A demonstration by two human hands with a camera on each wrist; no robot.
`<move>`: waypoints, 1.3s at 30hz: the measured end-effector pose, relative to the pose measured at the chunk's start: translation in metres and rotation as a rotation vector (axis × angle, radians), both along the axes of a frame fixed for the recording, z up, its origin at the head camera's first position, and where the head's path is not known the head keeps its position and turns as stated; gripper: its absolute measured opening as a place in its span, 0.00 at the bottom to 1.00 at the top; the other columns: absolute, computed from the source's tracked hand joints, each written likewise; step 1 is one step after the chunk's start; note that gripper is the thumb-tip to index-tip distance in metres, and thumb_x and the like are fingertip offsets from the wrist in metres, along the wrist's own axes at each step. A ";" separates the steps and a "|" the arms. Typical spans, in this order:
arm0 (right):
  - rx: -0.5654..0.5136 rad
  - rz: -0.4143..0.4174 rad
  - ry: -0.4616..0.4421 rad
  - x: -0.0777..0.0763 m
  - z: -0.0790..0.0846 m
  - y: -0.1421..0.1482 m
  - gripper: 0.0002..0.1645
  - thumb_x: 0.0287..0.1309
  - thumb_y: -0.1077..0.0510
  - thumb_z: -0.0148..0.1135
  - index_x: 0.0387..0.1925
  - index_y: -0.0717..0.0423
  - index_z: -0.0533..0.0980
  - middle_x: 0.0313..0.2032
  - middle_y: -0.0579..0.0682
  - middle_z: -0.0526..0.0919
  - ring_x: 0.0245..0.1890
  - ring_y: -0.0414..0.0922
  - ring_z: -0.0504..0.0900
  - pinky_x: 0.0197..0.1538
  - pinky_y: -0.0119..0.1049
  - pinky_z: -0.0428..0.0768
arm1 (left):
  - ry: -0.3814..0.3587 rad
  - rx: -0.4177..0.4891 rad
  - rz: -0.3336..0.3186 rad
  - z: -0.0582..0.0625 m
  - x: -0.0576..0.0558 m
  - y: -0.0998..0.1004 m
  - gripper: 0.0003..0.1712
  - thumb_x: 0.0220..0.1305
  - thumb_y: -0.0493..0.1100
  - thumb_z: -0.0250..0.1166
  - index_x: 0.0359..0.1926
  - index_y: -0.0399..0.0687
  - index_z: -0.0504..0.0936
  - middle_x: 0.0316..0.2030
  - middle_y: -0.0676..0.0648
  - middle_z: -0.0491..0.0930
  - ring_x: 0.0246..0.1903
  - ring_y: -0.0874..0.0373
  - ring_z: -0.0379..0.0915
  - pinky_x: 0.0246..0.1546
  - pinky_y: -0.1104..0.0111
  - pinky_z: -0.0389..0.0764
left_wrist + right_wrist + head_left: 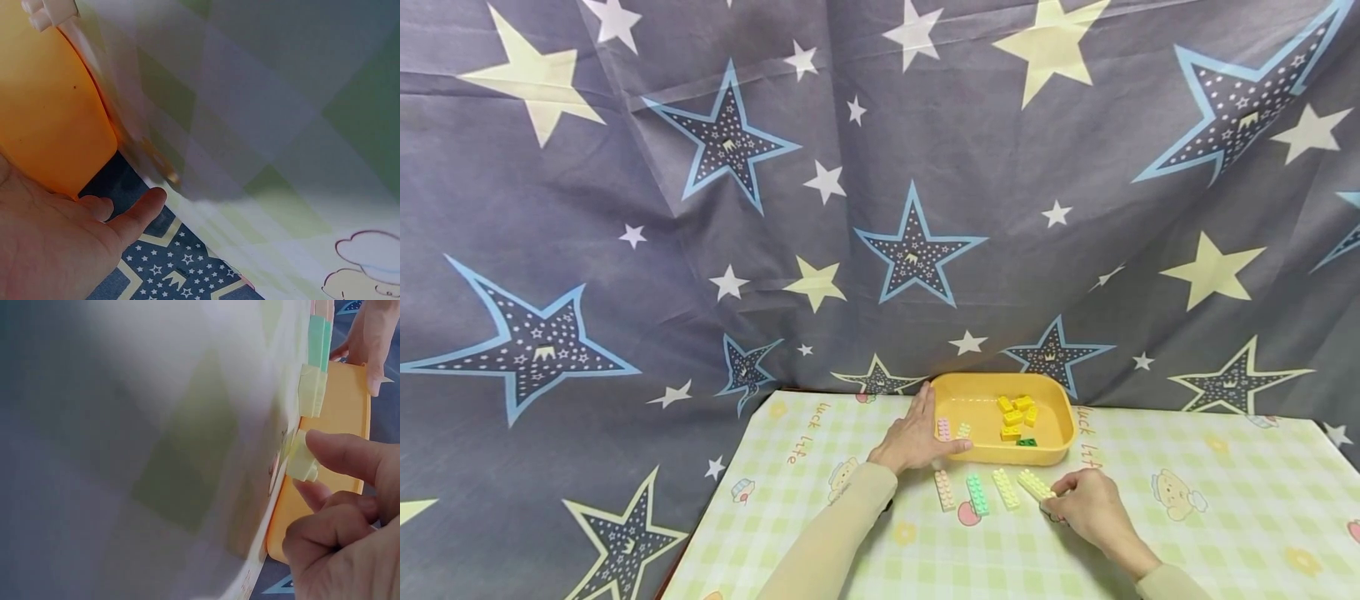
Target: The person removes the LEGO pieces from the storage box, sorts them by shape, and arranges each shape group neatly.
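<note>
My right hand [1092,510] pinches the near end of a pale yellow toy brick [1034,484] between thumb and finger. The right wrist view shows the thumb against one side of this brick [302,457], its other fingers curled. To its left, another pale yellow brick [1006,489], a mint green brick [977,495] and a pink brick [944,491] stand in a row on the cloth. My left hand [917,435] lies along the left side of a yellow-orange plastic bin [977,454], fingers stretched out and thumb over the front rim.
Inside the bin sit several yellow bricks [1013,417], a dark green brick [1026,442], a pink brick [943,429] and a pale brick [964,431]. A checked cloth [1232,500] covers the table. Behind the bin hangs a grey star-patterned curtain [880,342].
</note>
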State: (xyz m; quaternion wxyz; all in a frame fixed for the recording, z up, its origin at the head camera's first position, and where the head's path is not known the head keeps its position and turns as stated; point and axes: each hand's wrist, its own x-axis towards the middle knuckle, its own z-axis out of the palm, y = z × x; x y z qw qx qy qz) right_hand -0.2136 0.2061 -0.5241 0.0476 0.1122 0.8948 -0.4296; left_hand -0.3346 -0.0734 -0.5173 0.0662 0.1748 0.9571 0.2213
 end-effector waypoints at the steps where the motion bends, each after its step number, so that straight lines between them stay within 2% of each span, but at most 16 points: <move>1: 0.009 0.000 0.007 0.000 -0.001 -0.001 0.09 0.54 0.63 0.80 0.36 0.64 0.88 0.22 0.47 0.87 0.25 0.42 0.80 0.28 0.34 0.75 | -0.002 0.000 0.000 0.000 0.000 0.000 0.76 0.64 0.80 0.67 0.90 0.43 0.37 0.91 0.45 0.34 0.90 0.48 0.40 0.81 0.37 0.65; 6: 0.083 0.001 0.048 -0.001 -0.002 -0.007 0.09 0.49 0.64 0.82 0.30 0.63 0.87 0.27 0.50 0.88 0.25 0.42 0.80 0.28 0.34 0.76 | -0.009 0.002 0.004 0.001 0.001 0.000 0.76 0.64 0.80 0.68 0.90 0.44 0.36 0.91 0.45 0.33 0.90 0.48 0.40 0.82 0.36 0.64; 9: 0.122 0.007 0.065 0.000 -0.002 -0.010 0.09 0.47 0.64 0.82 0.27 0.62 0.86 0.25 0.50 0.87 0.24 0.43 0.79 0.27 0.34 0.76 | -0.008 0.000 0.007 0.001 0.001 0.000 0.76 0.63 0.80 0.68 0.90 0.44 0.36 0.91 0.45 0.33 0.90 0.49 0.40 0.82 0.37 0.64; 28: 0.250 0.038 0.075 0.004 -0.003 -0.021 0.17 0.49 0.61 0.83 0.19 0.56 0.78 0.18 0.46 0.78 0.21 0.42 0.74 0.26 0.34 0.70 | -0.005 0.018 0.011 -0.002 -0.001 -0.001 0.77 0.63 0.80 0.68 0.90 0.44 0.37 0.91 0.45 0.34 0.90 0.48 0.40 0.82 0.38 0.65; 35: 0.247 0.043 0.056 0.005 0.001 -0.021 0.19 0.51 0.56 0.84 0.20 0.56 0.79 0.18 0.47 0.77 0.21 0.42 0.73 0.27 0.34 0.69 | -0.005 0.027 0.007 -0.004 -0.002 -0.001 0.77 0.62 0.80 0.69 0.90 0.44 0.37 0.91 0.45 0.34 0.90 0.48 0.40 0.82 0.38 0.65; 39: 0.243 0.049 0.078 0.007 0.012 -0.017 0.18 0.53 0.53 0.84 0.29 0.61 0.83 0.22 0.48 0.82 0.25 0.44 0.75 0.30 0.35 0.72 | -0.001 0.011 0.004 -0.005 -0.003 0.000 0.77 0.62 0.81 0.68 0.90 0.43 0.37 0.91 0.45 0.33 0.90 0.48 0.40 0.82 0.39 0.66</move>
